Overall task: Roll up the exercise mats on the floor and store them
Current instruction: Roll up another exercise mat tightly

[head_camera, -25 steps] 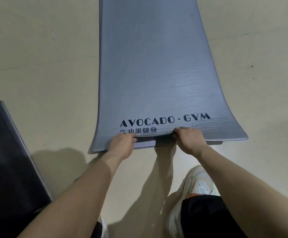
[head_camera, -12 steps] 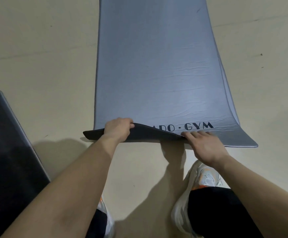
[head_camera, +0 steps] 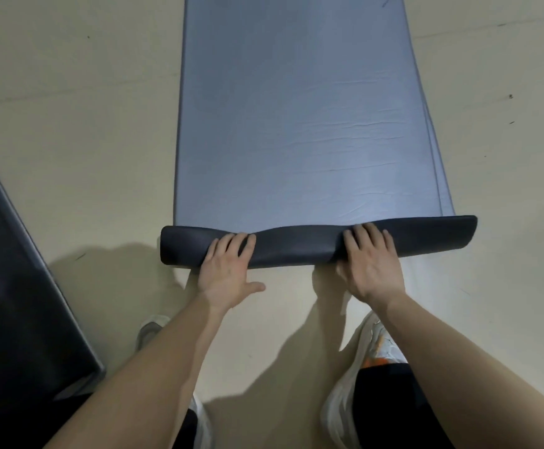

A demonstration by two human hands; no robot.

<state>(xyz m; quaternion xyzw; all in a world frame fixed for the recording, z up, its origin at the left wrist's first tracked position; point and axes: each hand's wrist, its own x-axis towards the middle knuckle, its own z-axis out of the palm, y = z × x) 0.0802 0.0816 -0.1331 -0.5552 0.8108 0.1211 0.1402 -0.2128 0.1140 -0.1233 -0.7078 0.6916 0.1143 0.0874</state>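
Observation:
A blue-grey exercise mat (head_camera: 300, 118) lies flat on the pale floor and runs away from me. Its near end is turned over into a low dark roll (head_camera: 296, 244) that shows the mat's black underside and spans the full width. My left hand (head_camera: 228, 270) presses on the roll left of centre with straight fingers, thumb spread toward the floor. On the right part of the roll my right hand (head_camera: 371, 264) presses flat with fingers spread. The printed logo is hidden under the roll.
A second dark mat (head_camera: 14, 303) lies on the floor at the left, its grey edge slanting toward me. My white shoes (head_camera: 364, 361) stand just behind the roll. Bare beige floor (head_camera: 69, 108) lies on both sides of the mat.
Both hands lifted the mat's near edge and folded it forward over the logo. The whole near end is now a short roll under both flat hands.

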